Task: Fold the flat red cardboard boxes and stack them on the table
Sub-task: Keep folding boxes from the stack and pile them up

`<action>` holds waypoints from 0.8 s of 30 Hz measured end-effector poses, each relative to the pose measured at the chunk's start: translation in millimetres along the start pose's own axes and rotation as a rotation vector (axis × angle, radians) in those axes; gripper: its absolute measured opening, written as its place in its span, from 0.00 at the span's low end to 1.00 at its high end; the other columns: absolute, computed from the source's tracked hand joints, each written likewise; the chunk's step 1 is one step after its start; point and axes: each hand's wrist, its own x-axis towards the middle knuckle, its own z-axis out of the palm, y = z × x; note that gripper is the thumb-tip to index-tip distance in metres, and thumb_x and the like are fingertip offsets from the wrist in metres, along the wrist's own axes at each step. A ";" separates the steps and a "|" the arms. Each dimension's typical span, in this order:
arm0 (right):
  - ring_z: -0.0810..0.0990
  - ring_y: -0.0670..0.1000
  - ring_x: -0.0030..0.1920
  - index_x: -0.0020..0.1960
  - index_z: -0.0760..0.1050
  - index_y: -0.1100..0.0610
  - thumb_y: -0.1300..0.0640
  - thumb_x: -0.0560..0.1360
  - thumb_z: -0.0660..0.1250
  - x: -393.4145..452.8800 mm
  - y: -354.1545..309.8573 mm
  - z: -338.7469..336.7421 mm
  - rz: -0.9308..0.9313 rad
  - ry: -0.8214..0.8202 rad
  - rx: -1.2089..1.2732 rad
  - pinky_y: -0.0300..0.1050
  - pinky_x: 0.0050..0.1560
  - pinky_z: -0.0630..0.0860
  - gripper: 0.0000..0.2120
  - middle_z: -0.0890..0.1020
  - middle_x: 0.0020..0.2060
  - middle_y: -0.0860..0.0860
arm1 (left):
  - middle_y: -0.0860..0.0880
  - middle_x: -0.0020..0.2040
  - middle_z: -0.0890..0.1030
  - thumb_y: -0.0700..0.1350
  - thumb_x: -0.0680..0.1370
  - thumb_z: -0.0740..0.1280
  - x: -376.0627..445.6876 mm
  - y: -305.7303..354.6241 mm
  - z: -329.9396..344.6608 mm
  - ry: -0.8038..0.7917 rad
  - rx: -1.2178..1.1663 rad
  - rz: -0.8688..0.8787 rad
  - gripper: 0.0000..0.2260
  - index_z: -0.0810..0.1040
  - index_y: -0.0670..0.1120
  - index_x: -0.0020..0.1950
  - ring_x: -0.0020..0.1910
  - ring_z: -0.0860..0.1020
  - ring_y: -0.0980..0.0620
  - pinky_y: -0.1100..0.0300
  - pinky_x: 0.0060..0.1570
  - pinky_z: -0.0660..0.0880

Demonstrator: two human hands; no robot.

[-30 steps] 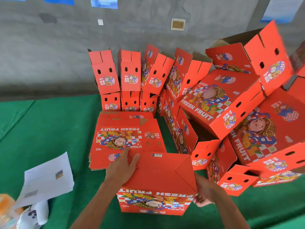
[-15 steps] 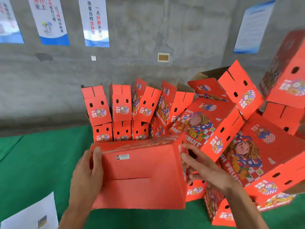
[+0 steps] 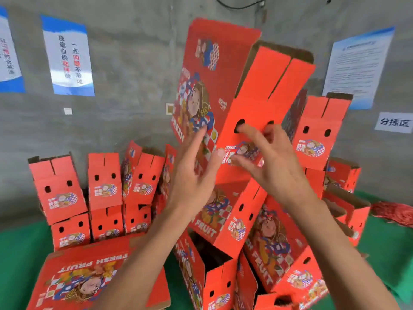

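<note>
Folded box point(image 3: 237, 92) stands tilted atop the pile of boxes point(image 3: 225, 222). Left hand point(image 3: 192, 173) has fingers spread straight against its printed side; right hand point(image 3: 268, 159) has fingers loosely spread at its holed end, gripping nothing. Flat boxes point(image 3: 73, 274) lie bottom left.

Folded red box point(image 3: 225, 90) tilted atop heap of folded boxes point(image 3: 263, 242); flat boxes point(image 3: 89, 276) stacked lower left.

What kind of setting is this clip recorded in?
Probably a fruit-packing or sorting workshop. Many printed red fruit boxes are stacked on a green-covered table against a bare concrete wall, which carries work posters and a sign labelling a sorting area.
</note>
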 end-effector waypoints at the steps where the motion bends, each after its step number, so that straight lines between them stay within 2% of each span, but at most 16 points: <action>1: 0.73 0.60 0.56 0.76 0.68 0.44 0.46 0.77 0.74 14.9 19.5 -10.6 -0.003 0.037 -0.046 0.52 0.59 0.73 0.30 0.70 0.55 0.56 | 0.56 0.80 0.67 0.57 0.83 0.66 22.2 4.3 21.2 -0.008 -0.018 0.051 0.27 0.66 0.55 0.81 0.79 0.62 0.62 0.62 0.77 0.60; 5: 0.72 0.64 0.59 0.76 0.68 0.45 0.50 0.77 0.73 73.2 98.7 -43.7 0.031 0.068 -0.164 0.55 0.64 0.70 0.29 0.71 0.59 0.61 | 0.53 0.79 0.66 0.45 0.83 0.68 107.4 10.2 107.1 -0.055 -0.090 0.111 0.28 0.65 0.49 0.82 0.79 0.63 0.58 0.65 0.77 0.59; 7: 0.72 0.65 0.60 0.76 0.69 0.47 0.52 0.77 0.73 97.0 135.1 -48.5 0.062 0.045 -0.172 0.56 0.66 0.68 0.29 0.71 0.60 0.62 | 0.51 0.81 0.66 0.42 0.83 0.67 144.8 5.1 144.7 -0.079 -0.125 0.085 0.28 0.64 0.48 0.82 0.80 0.62 0.57 0.62 0.79 0.58; 10: 0.71 0.65 0.63 0.76 0.70 0.51 0.55 0.76 0.73 122.5 184.7 -39.9 0.094 -0.002 -0.147 0.52 0.65 0.65 0.29 0.73 0.59 0.62 | 0.51 0.81 0.65 0.43 0.83 0.67 188.9 -7.9 190.4 -0.151 -0.199 0.007 0.29 0.62 0.51 0.83 0.79 0.62 0.60 0.56 0.79 0.60; 13: 0.69 0.64 0.65 0.76 0.69 0.52 0.53 0.77 0.73 137.3 226.3 -20.3 0.157 -0.071 -0.110 0.52 0.65 0.64 0.29 0.76 0.54 0.57 | 0.46 0.81 0.65 0.47 0.84 0.66 216.1 -26.2 222.3 -0.225 -0.198 -0.065 0.29 0.61 0.56 0.83 0.78 0.64 0.56 0.55 0.78 0.62; 15: 0.69 0.63 0.64 0.76 0.68 0.50 0.50 0.78 0.72 140.0 249.9 -4.5 0.212 -0.135 -0.133 0.54 0.67 0.66 0.28 0.79 0.52 0.60 | 0.48 0.82 0.63 0.50 0.84 0.66 224.6 -38.0 235.9 -0.269 -0.167 -0.120 0.29 0.60 0.57 0.83 0.80 0.61 0.56 0.59 0.77 0.60; 17: 0.70 0.64 0.63 0.77 0.67 0.48 0.47 0.78 0.71 136.7 266.4 12.2 0.250 -0.191 -0.146 0.57 0.68 0.66 0.30 0.77 0.52 0.64 | 0.49 0.83 0.62 0.51 0.84 0.66 227.3 -49.0 245.3 -0.302 -0.158 -0.197 0.29 0.59 0.57 0.84 0.81 0.61 0.55 0.55 0.79 0.59; 20: 0.68 0.66 0.68 0.80 0.64 0.48 0.47 0.79 0.70 126.2 283.4 34.0 0.282 -0.268 -0.169 0.55 0.70 0.64 0.32 0.78 0.56 0.65 | 0.50 0.83 0.61 0.52 0.84 0.65 221.7 -64.6 255.2 -0.345 -0.144 -0.273 0.29 0.59 0.55 0.84 0.81 0.60 0.53 0.53 0.80 0.58; 22: 0.67 0.66 0.70 0.80 0.63 0.49 0.46 0.79 0.70 122.1 292.5 42.8 0.302 -0.310 -0.193 0.55 0.70 0.63 0.33 0.79 0.60 0.63 | 0.50 0.82 0.62 0.51 0.85 0.65 218.1 -74.1 262.4 -0.358 -0.124 -0.267 0.28 0.60 0.54 0.84 0.81 0.61 0.54 0.57 0.79 0.58; 24: 0.69 0.65 0.70 0.81 0.63 0.49 0.45 0.79 0.70 120.5 300.9 48.6 0.332 -0.358 -0.204 0.55 0.70 0.64 0.33 0.80 0.62 0.61 | 0.51 0.82 0.63 0.50 0.84 0.66 218.4 -80.8 268.2 -0.387 -0.093 -0.256 0.29 0.60 0.54 0.83 0.80 0.61 0.55 0.66 0.73 0.58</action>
